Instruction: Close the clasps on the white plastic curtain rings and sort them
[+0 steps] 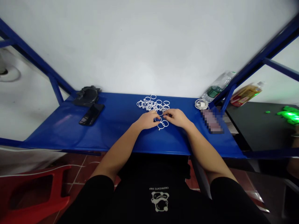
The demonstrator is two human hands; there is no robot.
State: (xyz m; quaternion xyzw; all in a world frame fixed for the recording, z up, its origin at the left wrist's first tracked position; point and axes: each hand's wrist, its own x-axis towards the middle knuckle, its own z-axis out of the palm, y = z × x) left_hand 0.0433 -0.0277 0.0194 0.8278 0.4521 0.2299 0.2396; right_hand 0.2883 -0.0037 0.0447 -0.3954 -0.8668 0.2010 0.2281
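Several white curtain rings (153, 106), each a thin hoop with a small eyelet, lie heaped on the blue table in front of me. My left hand (147, 120) is at the near left side of the heap, its thumb and fingers closed on a white ring (158, 119). Opposite it, my right hand (175, 117) has curled fingers that meet the edge of another ring (160, 113); its grip is partly hidden. Two linked or overlapping rings (165, 123) lie just below, between the hands.
On the blue table (116, 124), a black phone (91, 114) and a dark strapped object (87, 95) lie left. To the right are a coiled white cable (201, 104), a plastic bottle (216, 88) and a blurred-out flat item (212, 121). Blue frame bars flank both sides.
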